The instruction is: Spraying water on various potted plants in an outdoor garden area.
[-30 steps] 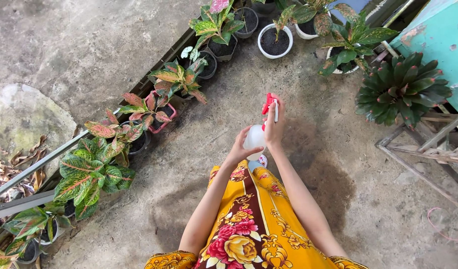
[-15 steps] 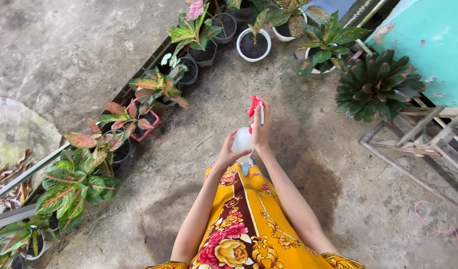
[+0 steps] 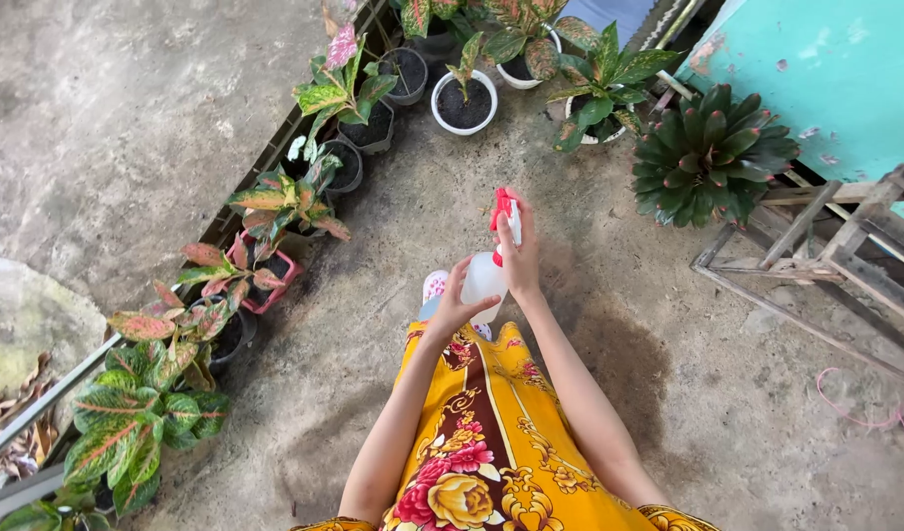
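The fingers of the right hand (image 3: 520, 258) wrap around the neck of a white spray bottle (image 3: 484, 278), just under its red trigger head (image 3: 503, 208), gripping it upright. The left hand (image 3: 454, 307) closes around the bottle's lower body from the other side, fingers curled against the white plastic. Both bare forearms stretch forward over a yellow dress (image 3: 482, 442) printed with red and gold flowers. The bottle is held above a concrete floor (image 3: 393, 374), with a damp dark patch (image 3: 624, 364) on the floor to the right of the arms. Along the floor's left edge stands a row of potted plants with pink and green leaves (image 3: 275, 202). Towards the far edge sits a white pot of dark soil (image 3: 464, 101) and a dark green rosette plant (image 3: 713, 152). A wooden frame (image 3: 826, 246) lies at the right edge.
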